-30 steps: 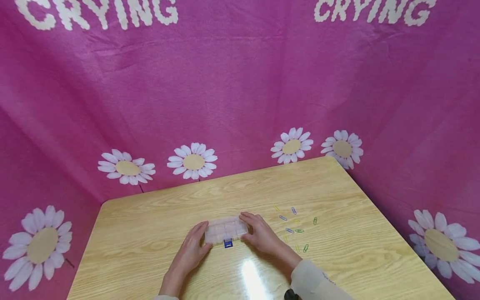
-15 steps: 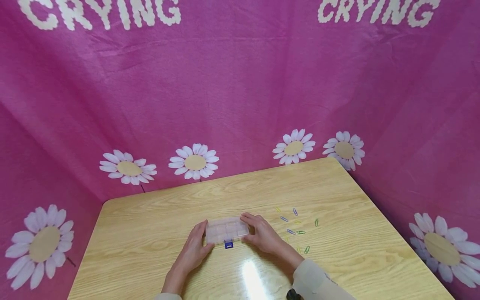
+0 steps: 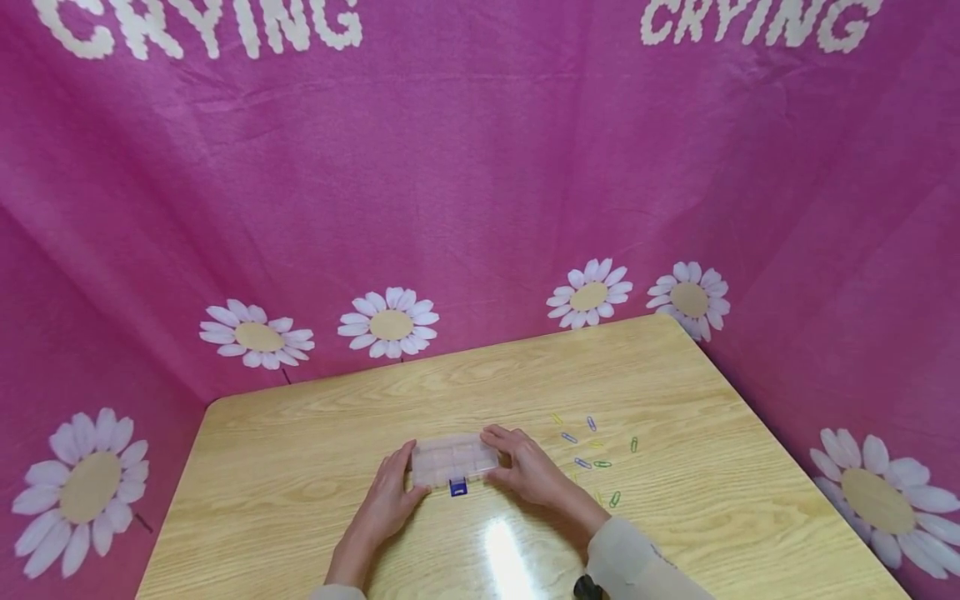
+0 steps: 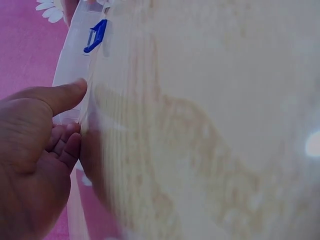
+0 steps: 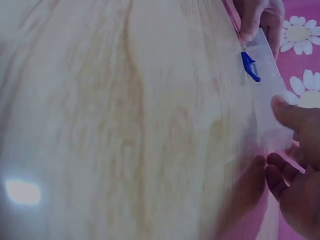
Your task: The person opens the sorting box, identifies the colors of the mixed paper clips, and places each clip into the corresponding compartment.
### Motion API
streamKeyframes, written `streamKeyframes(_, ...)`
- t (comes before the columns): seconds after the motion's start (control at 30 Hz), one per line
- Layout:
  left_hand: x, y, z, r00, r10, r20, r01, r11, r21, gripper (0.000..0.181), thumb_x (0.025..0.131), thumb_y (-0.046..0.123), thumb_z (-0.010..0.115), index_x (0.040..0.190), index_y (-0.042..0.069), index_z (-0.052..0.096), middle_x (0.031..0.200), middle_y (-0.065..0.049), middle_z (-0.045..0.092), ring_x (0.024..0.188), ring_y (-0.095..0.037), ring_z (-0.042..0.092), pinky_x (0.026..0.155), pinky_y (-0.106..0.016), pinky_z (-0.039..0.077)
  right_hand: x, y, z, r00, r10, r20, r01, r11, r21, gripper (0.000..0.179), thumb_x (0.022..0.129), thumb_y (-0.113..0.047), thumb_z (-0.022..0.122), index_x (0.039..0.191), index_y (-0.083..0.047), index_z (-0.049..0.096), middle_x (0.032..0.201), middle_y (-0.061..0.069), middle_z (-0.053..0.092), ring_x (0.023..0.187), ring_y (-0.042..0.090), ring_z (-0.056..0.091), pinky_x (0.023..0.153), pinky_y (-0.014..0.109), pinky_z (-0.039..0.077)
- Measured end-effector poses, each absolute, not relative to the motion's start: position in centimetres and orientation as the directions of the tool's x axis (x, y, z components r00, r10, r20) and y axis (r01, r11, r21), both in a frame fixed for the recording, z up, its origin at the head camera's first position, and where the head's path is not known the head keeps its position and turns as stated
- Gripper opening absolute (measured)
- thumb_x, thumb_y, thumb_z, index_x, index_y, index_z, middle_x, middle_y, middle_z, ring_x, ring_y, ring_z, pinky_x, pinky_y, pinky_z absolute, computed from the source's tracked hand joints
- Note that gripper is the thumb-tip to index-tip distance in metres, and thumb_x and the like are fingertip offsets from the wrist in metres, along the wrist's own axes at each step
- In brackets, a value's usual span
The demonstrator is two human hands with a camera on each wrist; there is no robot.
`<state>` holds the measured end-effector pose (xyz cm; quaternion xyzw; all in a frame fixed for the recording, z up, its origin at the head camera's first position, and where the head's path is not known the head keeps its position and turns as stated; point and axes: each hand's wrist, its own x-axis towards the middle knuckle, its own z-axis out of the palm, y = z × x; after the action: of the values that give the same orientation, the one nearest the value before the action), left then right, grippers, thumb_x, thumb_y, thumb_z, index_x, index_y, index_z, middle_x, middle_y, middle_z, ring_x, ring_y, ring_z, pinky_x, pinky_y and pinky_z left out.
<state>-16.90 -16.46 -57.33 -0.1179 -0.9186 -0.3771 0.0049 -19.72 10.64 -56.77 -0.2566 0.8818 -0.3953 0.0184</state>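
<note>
Box with compartments, clasped at both ends, just as a second ago.
Clear plastic, lying on the wooden table, left of scattered paper clips in blue, green and yellow. At one end, left hand, thumb on the near edge and fingers curled against the side, clamped on the box; at the other, right hand, thumb likewise in front and fingers reaching to the far corner, clamped too. Blue latch jutting from the near edge, between the hands. Since the earlier frame, only a slight drift of the whole head view; grip, box and clips unchanged relative to one another. Behind, pink cloth with white daisies and the lettering "CRYING".
</note>
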Motion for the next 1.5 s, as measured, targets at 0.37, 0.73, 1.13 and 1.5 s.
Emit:
streamKeyframes(0.37,-16.8,-16.5,-57.6,-0.976,0.195,0.093,0.204,0.686,0.698,0.079,0.089,0.004,0.08,0.153,-0.01,0.036,0.138,-0.028,0.057,0.13,-0.043,0.051,0.112,-0.057,0.038,-19.9,10.8,-56.6,-0.888,-0.439,0.136,-0.349,0.451,-0.822,0.054,0.096,-0.022,0.076,0.141,0.004,0.06,0.15,0.02,0.053,0.131,0.035,0.055,0.109,0.052,0.044)
streamKeyframes(0.73,-16.6,-16.0,-57.7,-0.989,0.122,0.085,0.146,0.69,0.709,0.079,0.088,0.002,0.08,0.152,-0.01,0.036,0.121,-0.019,0.066,0.123,-0.039,0.055,0.11,-0.058,0.039,-20.1,10.5,-56.7,-0.921,-0.377,0.097,-0.262,0.417,-0.87,0.051,0.108,-0.031,0.057,0.148,0.0,0.054,0.114,0.009,0.071,0.098,0.018,0.063,0.085,0.035,0.053)
streamKeyframes(1.13,-16.5,-16.0,-57.5,-0.991,0.067,0.113,0.128,0.691,0.712,0.068,0.085,0.004,0.083,0.142,-0.01,0.05,0.115,-0.015,0.065,0.116,-0.037,0.059,0.105,-0.056,0.044,-20.8,9.9,-56.4,-0.954,-0.292,0.065,-0.183,0.396,-0.9,0.047,0.11,-0.032,0.052,0.141,0.003,0.06,0.126,0.018,0.069,0.114,0.028,0.065,0.096,0.043,0.054)
streamKeyframes(1.5,-16.2,-16.2,-57.6,-0.979,0.157,0.127,0.2,0.662,0.723,0.081,0.088,0.006,0.079,0.154,-0.012,0.035,0.148,-0.032,0.047,0.137,-0.048,0.044,0.114,-0.06,0.034,-21.6,8.9,-56.8,-0.984,-0.124,0.124,-0.16,0.348,-0.924,0.023,0.104,-0.008,0.061,0.117,0.004,0.076,0.092,0.014,0.074,0.076,0.01,0.058,0.067,0.021,0.047)
